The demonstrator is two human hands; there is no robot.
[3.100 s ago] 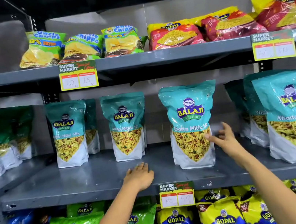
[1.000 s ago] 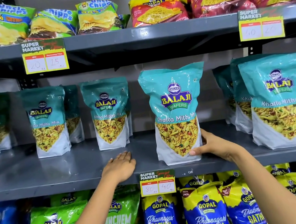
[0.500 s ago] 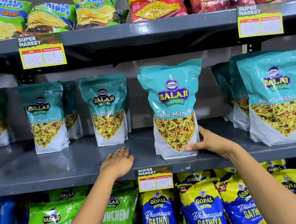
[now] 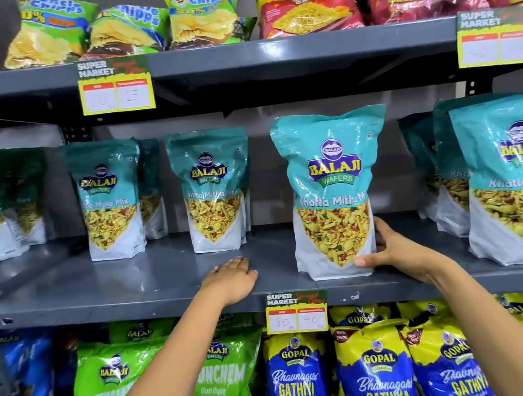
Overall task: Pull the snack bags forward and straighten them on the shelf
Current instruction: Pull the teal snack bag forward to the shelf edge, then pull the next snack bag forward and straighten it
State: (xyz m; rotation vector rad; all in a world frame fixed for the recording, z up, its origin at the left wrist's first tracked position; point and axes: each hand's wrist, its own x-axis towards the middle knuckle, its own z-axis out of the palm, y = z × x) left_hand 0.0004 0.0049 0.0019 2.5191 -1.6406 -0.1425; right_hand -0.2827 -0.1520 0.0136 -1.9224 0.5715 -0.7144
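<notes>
Right now the right hand [image 4: 393, 247] grips the lower right edge of a teal snack bag [image 4: 331, 194], thumb across its front and fingers behind. That bag stands upright near the front lip of the middle shelf [image 4: 131, 288], facing out. The left hand [image 4: 231, 280] lies flat and open on the shelf edge, holding nothing. This bag looks nearly placed; next, the two teal bags further back [image 4: 211, 191] probably need drawing forward level with it.
</notes>
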